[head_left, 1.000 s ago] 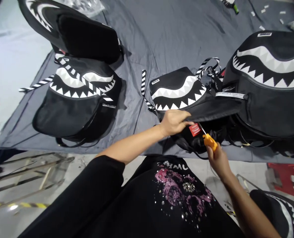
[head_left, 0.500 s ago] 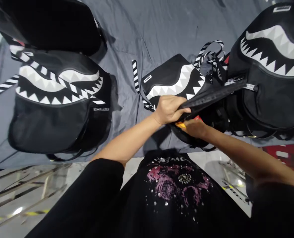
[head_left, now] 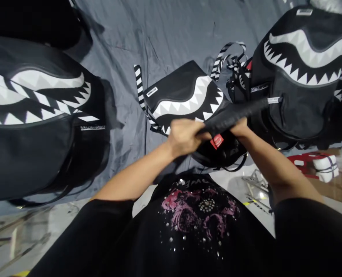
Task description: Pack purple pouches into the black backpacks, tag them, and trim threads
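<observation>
In front of me on the grey cloth lies a black backpack (head_left: 173, 84) with a white-and-grey shark-mouth print, its opening facing me. My left hand (head_left: 185, 135) is closed on the edge of the opening, its thumb along the black strip of fabric. My right hand (head_left: 240, 126) reaches under that raised edge at the right side of the opening; its fingers are hidden. Between the hands a red label (head_left: 217, 141) shows against the dark inside. A black-and-white striped strap (head_left: 139, 84) sticks out at the bag's left.
A similar shark-mouth backpack (head_left: 300, 77) stands close at right, and another (head_left: 29, 154) lies at left with a striped strap across it. Grey cloth (head_left: 124, 34) covers the table. Beyond its near right edge is a red-and-white bundle (head_left: 312, 164) by cardboard (head_left: 332, 188).
My right hand has moved up and right, under the raised edge. The yellow-orange item by it is out of sight, and the red label now shows fully. The view has shifted right.
</observation>
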{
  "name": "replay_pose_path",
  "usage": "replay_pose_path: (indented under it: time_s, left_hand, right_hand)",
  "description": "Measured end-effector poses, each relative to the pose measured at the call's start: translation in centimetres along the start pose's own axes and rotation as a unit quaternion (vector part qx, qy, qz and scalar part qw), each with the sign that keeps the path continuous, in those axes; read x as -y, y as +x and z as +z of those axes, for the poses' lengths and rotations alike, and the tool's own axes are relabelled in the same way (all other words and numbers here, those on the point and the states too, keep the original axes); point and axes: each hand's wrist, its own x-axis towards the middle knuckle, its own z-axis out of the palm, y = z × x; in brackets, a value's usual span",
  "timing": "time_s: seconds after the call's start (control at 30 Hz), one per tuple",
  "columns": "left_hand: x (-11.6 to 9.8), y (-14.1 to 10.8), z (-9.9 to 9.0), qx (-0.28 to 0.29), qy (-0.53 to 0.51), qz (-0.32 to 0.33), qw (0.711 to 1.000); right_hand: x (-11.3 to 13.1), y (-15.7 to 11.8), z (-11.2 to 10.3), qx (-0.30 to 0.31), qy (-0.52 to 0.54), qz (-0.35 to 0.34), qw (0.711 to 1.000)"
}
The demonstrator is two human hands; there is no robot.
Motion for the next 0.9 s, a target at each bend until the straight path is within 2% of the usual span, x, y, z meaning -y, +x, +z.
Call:
replay_pose_path:
  time_s: [0.07,0.13,0.17,0.3,0.33,0.4,0.47,0.57,0.67,0.77,0.83,0.9]
  left_hand:
    - [2.0,-0.5,-0.4,-0.042,0.061,-0.098,0.992]
    - [3.7,-1.2,-0.1,-0.071,0.081,-0.196,0.975]
    - [4.2,-1.6,0.3,-0.084,0.079,-0.224,0.968]
    - [4.2,-2.4,2.2,-0.123,0.068,-0.25,0.958]
    - [4.0,-2.4,2.5,-0.128,0.067,-0.248,0.958]
    - [3.5,-2.2,2.8,-0.125,0.061,-0.241,0.96]
    - [3.2,-2.0,3.0,-0.106,0.048,-0.237,0.965]
    - [2.8,-1.9,3.1,-0.069,0.021,-0.23,0.971]
    - [2.8,-1.9,3.1,-0.064,0.008,-0.221,0.973]
    - [3.2,-2.1,2.8,-0.114,0.049,-0.238,0.963]
    - [3.5,-2.1,2.5,-0.141,0.082,-0.251,0.954]
    - [3.7,-2.1,2.5,-0.148,0.095,-0.261,0.949]
  right_hand:
    - [-0.8,-0.9,0.4,0.026,-0.043,0.04,0.998]
    - [-1.8,-4.1,1.1,0.086,-0.084,0.073,0.99]
    - [-2.1,-6.3,1.5,0.125,-0.098,0.083,0.984]
    - [-1.4,-14.8,3.9,0.249,-0.049,0.053,0.966]
    - [-1.0,-15.9,4.5,0.27,-0.025,0.037,0.962]
    - [-0.2,-16.3,5.7,0.284,0.018,0.015,0.958]
    - [0.3,-14.9,7.0,0.243,0.041,0.019,0.969]
    - [1.1,-11.5,9.8,0.12,0.076,0.015,0.99]
    - [1.9,-8.9,13.1,0.057,0.143,-0.015,0.988]
    - [1.3,-7.7,15.4,-0.017,0.217,0.055,0.974]
    - [0.2,-7.4,16.3,-0.08,0.259,0.126,0.954]
    - [-0.7,-7.3,16.8,-0.119,0.286,0.165,0.936]
